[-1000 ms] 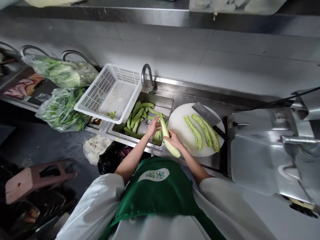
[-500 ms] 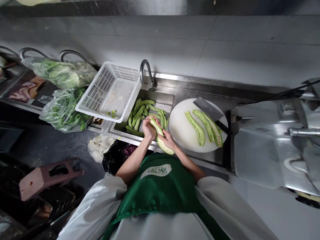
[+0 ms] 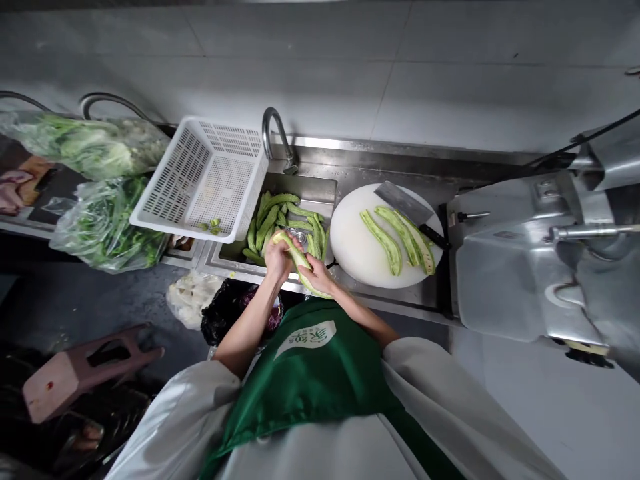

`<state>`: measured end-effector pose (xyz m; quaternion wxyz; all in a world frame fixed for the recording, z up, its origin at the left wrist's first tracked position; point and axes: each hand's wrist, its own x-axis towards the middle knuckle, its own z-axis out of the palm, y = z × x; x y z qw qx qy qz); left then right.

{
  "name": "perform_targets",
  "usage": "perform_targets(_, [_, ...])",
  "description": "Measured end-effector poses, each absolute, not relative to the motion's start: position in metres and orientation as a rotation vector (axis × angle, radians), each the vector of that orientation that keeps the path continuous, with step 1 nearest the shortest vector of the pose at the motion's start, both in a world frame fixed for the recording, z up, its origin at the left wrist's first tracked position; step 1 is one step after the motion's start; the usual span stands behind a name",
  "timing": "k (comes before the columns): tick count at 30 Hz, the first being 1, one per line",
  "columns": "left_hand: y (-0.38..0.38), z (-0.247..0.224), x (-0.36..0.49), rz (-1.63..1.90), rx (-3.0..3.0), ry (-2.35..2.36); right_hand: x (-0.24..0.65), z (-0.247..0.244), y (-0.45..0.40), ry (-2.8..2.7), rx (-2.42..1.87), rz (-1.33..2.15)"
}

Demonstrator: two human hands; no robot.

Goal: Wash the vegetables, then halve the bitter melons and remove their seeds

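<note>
A halved long green gourd with a pale inner side is held over the front edge of the sink. My left hand is wrapped round its upper end. Lower down, the fingers of my right hand close on the same half. Whole green gourds lie in the metal sink just beyond my hands. To the right, several gourd halves rest on a round white cutting board. A cleaver lies at the board's upper right, its dark handle over the edge.
A white plastic basket with a few green pieces sits left of the faucet. Bagged leafy greens lie farther left. Below the counter are a black bag and a pink stool. A metal machine stands right.
The view has shifted, so the counter appears slightly left and higher. Both hands still grip the gourd half, which is turned so less of its cut face shows.
</note>
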<state>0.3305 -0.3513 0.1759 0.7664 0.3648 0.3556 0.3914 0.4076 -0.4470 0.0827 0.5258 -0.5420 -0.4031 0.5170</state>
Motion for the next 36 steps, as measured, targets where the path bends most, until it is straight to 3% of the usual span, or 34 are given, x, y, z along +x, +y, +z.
perform_targets(3, [-0.353,0.169,0.321,0.692,0.759,0.813,0.401,0.085,-0.447,-0.902,-1.24,1.306])
perform_targets(10, [-0.347,0.152,0.291,0.795,0.876,0.921,0.411,0.116,-0.431,-1.107,-1.301,1.277])
perform_targets(19, [-0.347,0.138,0.239,0.823,1.132,0.969,0.387,0.175,-0.364,-1.675,-1.452,0.949])
perform_targets(25, [-0.348,0.142,0.193,0.667,1.076,0.876,0.363,0.18,-0.353,-1.713,-1.364,0.847])
perform_targets(36, [-0.342,0.138,0.164,0.789,1.291,1.003,0.331,0.18,-0.335,-1.581,-1.291,0.908])
